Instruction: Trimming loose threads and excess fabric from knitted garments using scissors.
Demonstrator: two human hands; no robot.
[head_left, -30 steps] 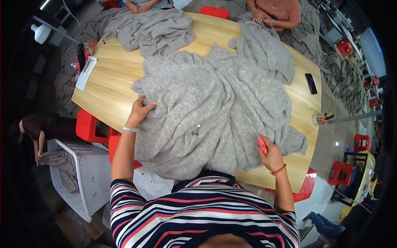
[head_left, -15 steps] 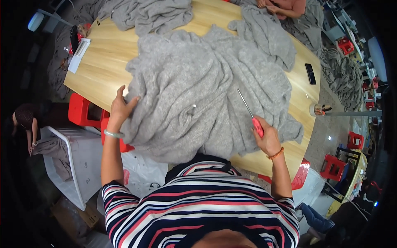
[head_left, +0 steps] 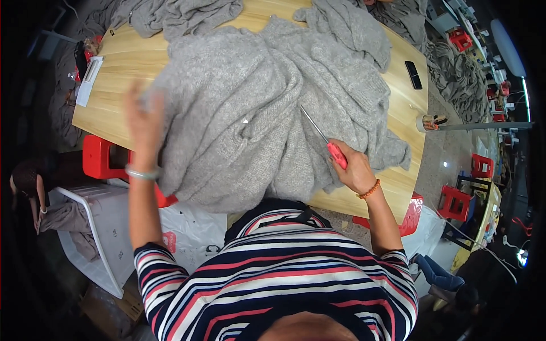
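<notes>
The grey knit (head_left: pixel 227 85) spreads to the desk's (head_left: pixel 111 94) near edge, probably for easy reach. The right hand (head_left: pixel 357 170), fingers round its handle, holds a red-handled tool (head_left: pixel 336 154), leaving the tip free; the left hand (head_left: pixel 144 122) is blurred, so I cannot tell its fingers' grip.

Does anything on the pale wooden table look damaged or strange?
A small bright white spot stands out on the bunched grey knitted fabric, left of the thin red-handled metal tool. It contrasts with the grey, but I cannot tell whether it is damage.
</notes>
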